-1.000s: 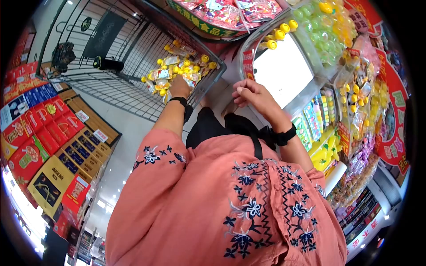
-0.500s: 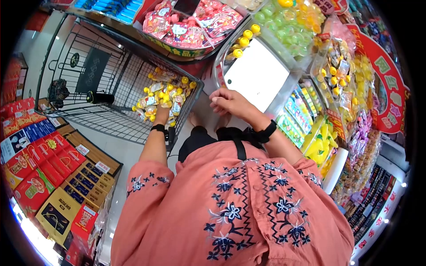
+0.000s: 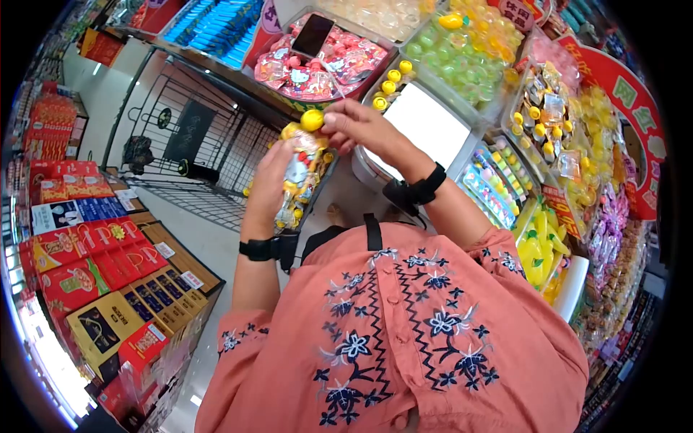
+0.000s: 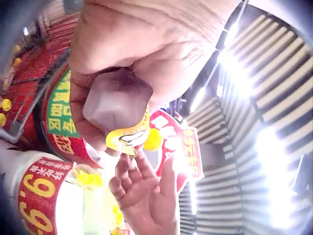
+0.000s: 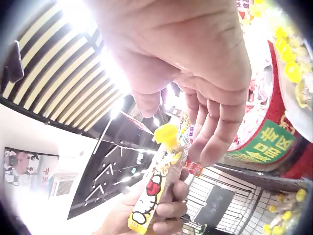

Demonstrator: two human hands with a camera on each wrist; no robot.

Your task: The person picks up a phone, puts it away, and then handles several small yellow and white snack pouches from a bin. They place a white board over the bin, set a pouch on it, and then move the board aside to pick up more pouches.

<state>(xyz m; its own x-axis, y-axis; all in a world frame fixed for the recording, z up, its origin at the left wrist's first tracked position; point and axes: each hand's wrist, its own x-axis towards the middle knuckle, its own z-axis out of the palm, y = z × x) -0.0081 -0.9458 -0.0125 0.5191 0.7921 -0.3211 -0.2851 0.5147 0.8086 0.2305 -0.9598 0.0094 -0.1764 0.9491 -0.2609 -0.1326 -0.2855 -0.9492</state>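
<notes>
In the head view my left hand grips a clear spout pouch with a cartoon cat print and a yellow cap pointing up and away from me. The left wrist view looks at the pouch's greyish bottom end, wrapped by my fingers. My right hand is beside the cap, fingertips right at it. In the right wrist view, thumb and loosely bent fingers of that hand stand apart around the cap, and the pouch's printed front faces the camera. Beyond it, left fingers curl round the pouch.
A wire shopping cart stands ahead, with more yellow-capped pouches partly hidden behind my left hand. A bin of pink packets carries a phone. Right are a white-topped stand and candy bins; left, stacked red boxes.
My left hand has come up out of the cart with a spout pouch. The right hand has moved over beside its cap. The view has shifted, bringing more of the displays in.
</notes>
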